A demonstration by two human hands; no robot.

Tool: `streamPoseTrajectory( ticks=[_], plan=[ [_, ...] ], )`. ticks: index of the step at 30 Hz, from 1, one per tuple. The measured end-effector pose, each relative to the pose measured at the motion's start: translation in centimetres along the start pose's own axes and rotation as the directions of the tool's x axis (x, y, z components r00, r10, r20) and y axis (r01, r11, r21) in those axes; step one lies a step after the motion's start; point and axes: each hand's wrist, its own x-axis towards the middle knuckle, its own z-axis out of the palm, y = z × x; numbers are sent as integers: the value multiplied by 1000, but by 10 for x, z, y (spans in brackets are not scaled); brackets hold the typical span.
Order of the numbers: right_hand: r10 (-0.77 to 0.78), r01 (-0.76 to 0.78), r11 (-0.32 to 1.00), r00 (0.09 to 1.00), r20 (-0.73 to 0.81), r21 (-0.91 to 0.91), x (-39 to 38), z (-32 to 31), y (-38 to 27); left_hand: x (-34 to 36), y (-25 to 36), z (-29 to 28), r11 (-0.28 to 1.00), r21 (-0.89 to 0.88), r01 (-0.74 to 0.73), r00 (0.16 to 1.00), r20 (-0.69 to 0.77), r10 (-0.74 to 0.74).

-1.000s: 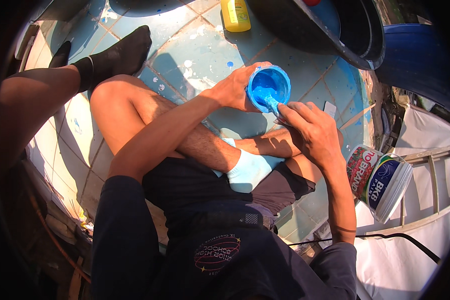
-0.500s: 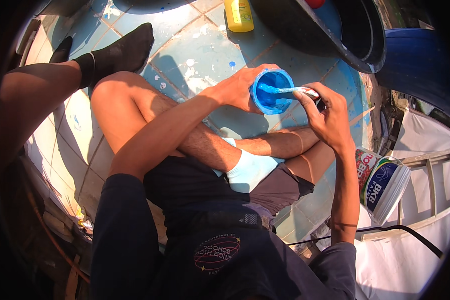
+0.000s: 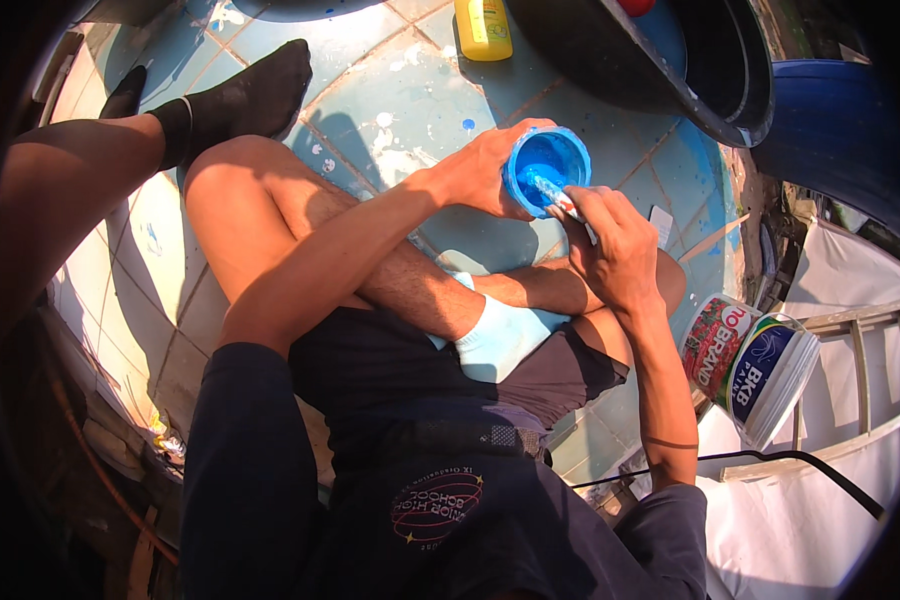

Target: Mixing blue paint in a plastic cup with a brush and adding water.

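Between my hands: blue cup (image 3: 547, 165), gripped by left hand (image 3: 485, 170); right hand (image 3: 615, 245) pinches brush (image 3: 553, 192), tip angled into it.

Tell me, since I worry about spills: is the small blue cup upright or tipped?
Tipped: the blue cup in the left hand shows its round mouth and blue-coated inside to the camera. How full, cannot tell.

A painter's work area: paint-spattered tiled floor (image 3: 410, 110), paint bucket (image 3: 750, 365), black tub (image 3: 670, 60).
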Motion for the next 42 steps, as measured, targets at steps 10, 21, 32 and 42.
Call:
streamPoseTrajectory(
  ticks=[10, 21, 32, 42],
  plan=[
    [32, -34, 990, 999, -17, -139, 5, -18, -6, 6, 5, -9, 980, -45, 194, 980, 45, -192],
    [228, -236, 970, 967, 116, 59, 52, -19, 10, 23, 9, -47, 932, 37, 360, 894, 274, -356],
    [518, -511, 852, 855, -34, 117, 45, -6, 6, 5, 4, -35, 942, -61, 331, 926, 215, -311],
    [158, -164, 980, 986, 61, 111, 30, -13, -3, -18, 35, 31, 924, 123, 363, 832, -488, -263]
  ],
)
